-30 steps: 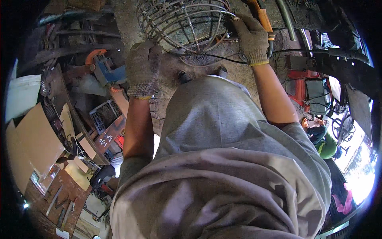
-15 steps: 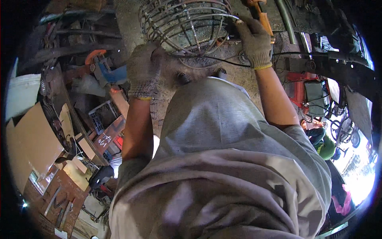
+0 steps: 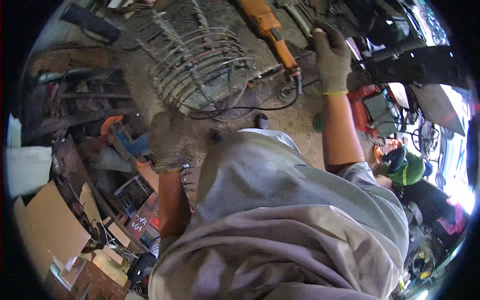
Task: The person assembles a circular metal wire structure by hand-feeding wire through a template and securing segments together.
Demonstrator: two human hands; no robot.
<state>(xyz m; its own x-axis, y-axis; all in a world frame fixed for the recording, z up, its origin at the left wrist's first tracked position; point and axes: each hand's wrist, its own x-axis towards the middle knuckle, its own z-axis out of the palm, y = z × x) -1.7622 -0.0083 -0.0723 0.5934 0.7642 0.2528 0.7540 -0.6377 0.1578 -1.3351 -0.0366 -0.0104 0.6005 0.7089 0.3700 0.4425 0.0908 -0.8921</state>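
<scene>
A rusty cage of curved metal rods [image 3: 200,75] lies tilted on the floor in front of me, with thicker ribbed bars sticking out of its far side. My left hand [image 3: 171,137], in a dirty knitted glove, is closed at the cage's near left edge. A thin black cord [image 3: 250,107] runs across toward that hand; whether the fingers grip the cord or a rod is hidden. Raised off to the right of the cage, my gloved right hand [image 3: 332,57] has its fingers curled in toward the thumb. Anything inside them is too dark to make out.
An orange power tool [image 3: 265,25] lies on the floor between the cage and my right hand. Metal tubing [image 3: 300,20] is beyond it. A blue and orange clamp-like tool [image 3: 127,137] and cardboard [image 3: 55,215] are at left. Another person in green [image 3: 407,167] crouches far right.
My right hand has come away from the rods toward the right. The cage now sits more tilted and farther left in view, and more of the orange tool shows. My view has shifted.
</scene>
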